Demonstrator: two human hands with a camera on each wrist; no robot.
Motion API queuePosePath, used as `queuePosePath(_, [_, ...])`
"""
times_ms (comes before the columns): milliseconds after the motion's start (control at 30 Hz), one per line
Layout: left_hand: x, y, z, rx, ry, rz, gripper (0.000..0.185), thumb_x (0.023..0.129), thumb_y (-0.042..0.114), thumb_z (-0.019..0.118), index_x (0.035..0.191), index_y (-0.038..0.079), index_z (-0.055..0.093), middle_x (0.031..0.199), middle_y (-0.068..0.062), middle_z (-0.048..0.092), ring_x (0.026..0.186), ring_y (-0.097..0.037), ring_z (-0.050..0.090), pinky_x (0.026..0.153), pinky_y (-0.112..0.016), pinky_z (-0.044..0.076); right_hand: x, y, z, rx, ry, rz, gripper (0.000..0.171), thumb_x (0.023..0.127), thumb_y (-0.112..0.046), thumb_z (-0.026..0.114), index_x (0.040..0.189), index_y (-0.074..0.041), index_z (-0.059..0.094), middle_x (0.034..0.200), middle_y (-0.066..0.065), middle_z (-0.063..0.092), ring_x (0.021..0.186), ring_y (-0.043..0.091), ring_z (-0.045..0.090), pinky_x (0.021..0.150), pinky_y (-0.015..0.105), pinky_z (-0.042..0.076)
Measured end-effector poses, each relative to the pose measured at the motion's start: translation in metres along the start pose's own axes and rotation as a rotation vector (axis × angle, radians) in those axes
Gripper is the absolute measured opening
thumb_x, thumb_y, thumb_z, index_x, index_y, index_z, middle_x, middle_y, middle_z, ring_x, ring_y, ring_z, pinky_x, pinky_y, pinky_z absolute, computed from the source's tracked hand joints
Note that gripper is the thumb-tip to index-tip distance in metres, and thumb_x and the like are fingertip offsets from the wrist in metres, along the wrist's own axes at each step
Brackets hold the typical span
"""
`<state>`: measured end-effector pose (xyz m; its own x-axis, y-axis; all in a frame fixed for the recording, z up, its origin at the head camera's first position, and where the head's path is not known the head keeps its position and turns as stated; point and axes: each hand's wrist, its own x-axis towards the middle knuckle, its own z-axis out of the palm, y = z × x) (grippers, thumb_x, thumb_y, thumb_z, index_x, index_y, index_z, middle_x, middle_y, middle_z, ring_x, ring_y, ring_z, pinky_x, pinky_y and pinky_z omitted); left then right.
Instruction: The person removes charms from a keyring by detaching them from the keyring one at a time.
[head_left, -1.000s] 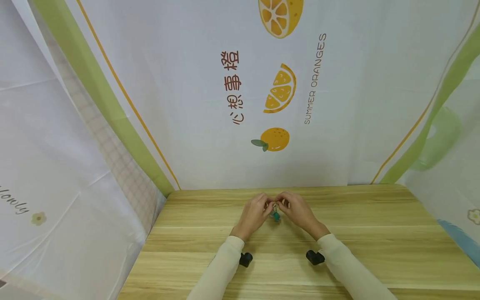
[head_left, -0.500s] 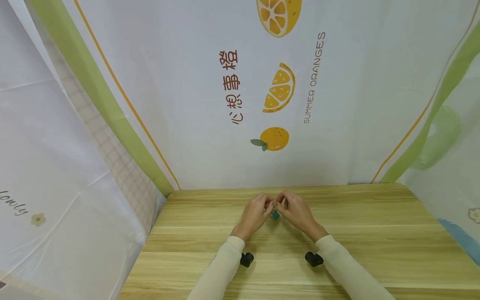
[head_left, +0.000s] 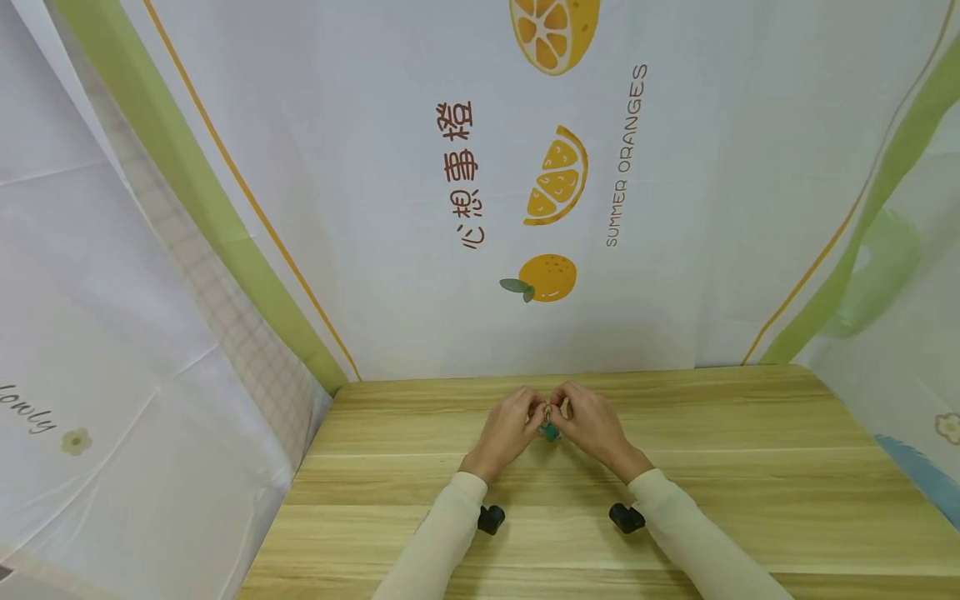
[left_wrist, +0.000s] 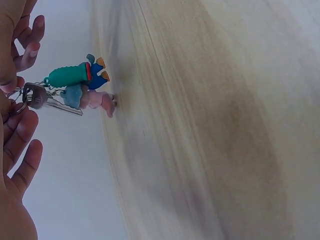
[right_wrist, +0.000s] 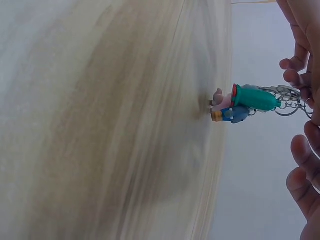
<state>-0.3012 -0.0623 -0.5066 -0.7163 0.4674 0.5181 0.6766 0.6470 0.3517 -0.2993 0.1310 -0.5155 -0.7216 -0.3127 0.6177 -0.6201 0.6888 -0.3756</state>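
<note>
Nearest the viewer, two cream sleeves (head_left: 442, 542) enter from the bottom edge, each carrying a small black wrist camera (head_left: 491, 519) on its underside. The forearms converge over a light wooden table (head_left: 750, 483).

Just beyond, the left hand (head_left: 510, 429) and the right hand (head_left: 592, 425) meet near the middle of the table, toward its far edge, fingertips almost touching. Between them hangs a keychain (head_left: 550, 423). The left wrist view shows the left hand's fingers (left_wrist: 20, 132) curled loosely around the metal ring, with a silver key (left_wrist: 47, 100) held at the ring. The right wrist view shows the right hand's fingers (right_wrist: 300, 65) curled in at the ring (right_wrist: 287, 102) and its short chain; both hands therefore pinch the ring end of the keychain.

From the ring dangle a teal charm (left_wrist: 70, 76) with a red band, a blue charm with orange tips (left_wrist: 97, 75) and a pale pink figure (left_wrist: 97, 101). The pink figure's lowest tip appears to touch the tabletop.

Farthest back, a white backdrop (head_left: 375, 208) printed with oranges (head_left: 549, 277) and the words "SUMMER ORANGES" rises behind the table.
</note>
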Motion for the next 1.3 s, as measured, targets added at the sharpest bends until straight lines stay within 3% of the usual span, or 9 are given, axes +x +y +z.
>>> queuePosePath(133, [-0.0005, -0.0007, -0.0012, 0.001, -0.007, 0.031, 0.008, 0.107, 0.012, 0.065, 0.108, 0.007, 0.071, 0.094, -0.002, 0.069, 0.076, -0.008, 0.06, 0.066, -0.015, 0.049, 0.0003, 0.0009, 0.0003, -0.009, -0.016, 0.005, 0.004, 0.095, -0.01, 0.072, 0.096, -0.01, 0.068, 0.084, -0.002, 0.064, 0.064, 0.001, 0.047, 0.054, 0.017, 0.04])
queuePosePath(367, [-0.0017, 0.0006, 0.0004, 0.004, -0.021, 0.077, 0.008, 0.107, 0.01, 0.065, 0.107, 0.006, 0.071, 0.095, -0.003, 0.07, 0.078, -0.009, 0.062, 0.067, -0.015, 0.05, -0.0015, 0.0009, 0.0016, -0.046, -0.011, -0.01, 0.018, 0.089, -0.005, 0.079, 0.089, -0.013, 0.063, 0.079, -0.003, 0.06, 0.061, 0.0, 0.045, 0.053, 0.017, 0.039])
queuePosePath(600, [-0.0029, 0.0007, 0.0019, -0.003, -0.037, 0.058, 0.01, 0.108, 0.011, 0.063, 0.109, 0.006, 0.071, 0.097, -0.003, 0.07, 0.079, -0.007, 0.061, 0.068, -0.013, 0.049, -0.0054, 0.0003, 0.0022, -0.105, -0.02, -0.015, 0.021, 0.089, -0.006, 0.08, 0.087, -0.013, 0.06, 0.077, -0.004, 0.058, 0.055, -0.001, 0.036, 0.049, 0.016, 0.032])
queuePosePath(833, [-0.0034, 0.0007, -0.0008, -0.015, -0.026, 0.056, 0.011, 0.109, 0.012, 0.062, 0.11, 0.006, 0.072, 0.098, -0.003, 0.071, 0.081, -0.01, 0.064, 0.069, -0.015, 0.052, -0.006, -0.0019, 0.0014, -0.053, 0.028, -0.002, 0.015, 0.09, -0.005, 0.078, 0.091, -0.012, 0.064, 0.08, -0.001, 0.063, 0.059, -0.001, 0.045, 0.05, 0.016, 0.038])
queuePosePath(1033, [-0.0032, 0.0007, -0.0003, -0.02, -0.016, 0.062, 0.008, 0.108, 0.011, 0.063, 0.108, 0.007, 0.07, 0.096, -0.002, 0.069, 0.079, -0.008, 0.062, 0.067, -0.014, 0.05, -0.0048, -0.0031, -0.0003, 0.005, 0.018, 0.034, 0.011, 0.091, -0.003, 0.075, 0.094, -0.009, 0.067, 0.085, 0.0, 0.067, 0.064, 0.002, 0.052, 0.055, 0.017, 0.044])
queuePosePath(1300, [-0.0007, 0.0034, -0.0019, -0.066, -0.028, -0.031, 0.011, 0.109, 0.016, 0.062, 0.109, 0.009, 0.071, 0.096, 0.0, 0.068, 0.079, -0.006, 0.06, 0.067, -0.016, 0.05, -0.0036, -0.0046, -0.001, 0.105, 0.062, 0.076, 0.001, 0.097, -0.007, 0.071, 0.096, -0.007, 0.071, 0.087, 0.003, 0.07, 0.064, 0.003, 0.053, 0.055, 0.021, 0.045])
